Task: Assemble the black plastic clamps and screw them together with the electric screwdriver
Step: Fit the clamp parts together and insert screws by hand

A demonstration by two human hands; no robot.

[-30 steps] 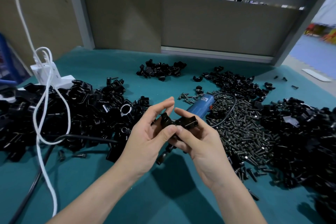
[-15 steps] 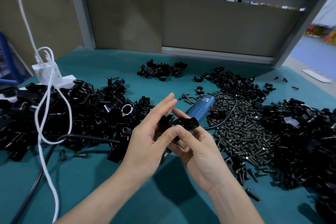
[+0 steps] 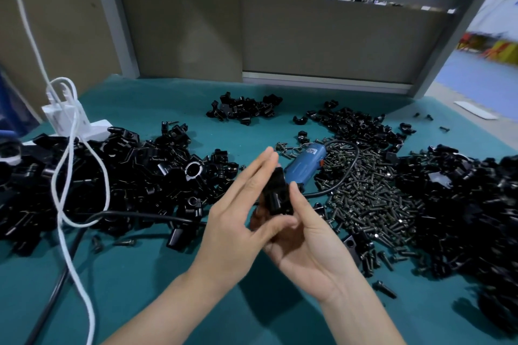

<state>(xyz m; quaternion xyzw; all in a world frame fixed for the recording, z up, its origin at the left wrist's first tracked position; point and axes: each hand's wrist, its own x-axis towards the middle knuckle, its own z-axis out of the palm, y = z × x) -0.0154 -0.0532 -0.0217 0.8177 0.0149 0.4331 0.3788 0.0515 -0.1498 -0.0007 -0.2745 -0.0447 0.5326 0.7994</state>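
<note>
A black plastic clamp (image 3: 276,194) is held above the green table between both hands. My right hand (image 3: 311,246) grips it, palm up, with the thumb against its right side and the fingers tucked underneath. My left hand (image 3: 235,227) lies against its left side with straight fingers, and its thumb presses just below the clamp. The blue electric screwdriver (image 3: 305,165) lies on the table right behind the hands, on the edge of a heap of dark screws (image 3: 370,196).
Big piles of black clamp parts lie at the left (image 3: 126,176) and right (image 3: 462,204), with smaller ones at the back (image 3: 244,109). A white charger on a power strip (image 3: 70,120), its white cable (image 3: 63,193) and a black cable (image 3: 134,214) cross the left side.
The clamp has turned from lying crosswise to standing upright between the hands. My left fingers have straightened against it, and my right hand has rolled palm up.
</note>
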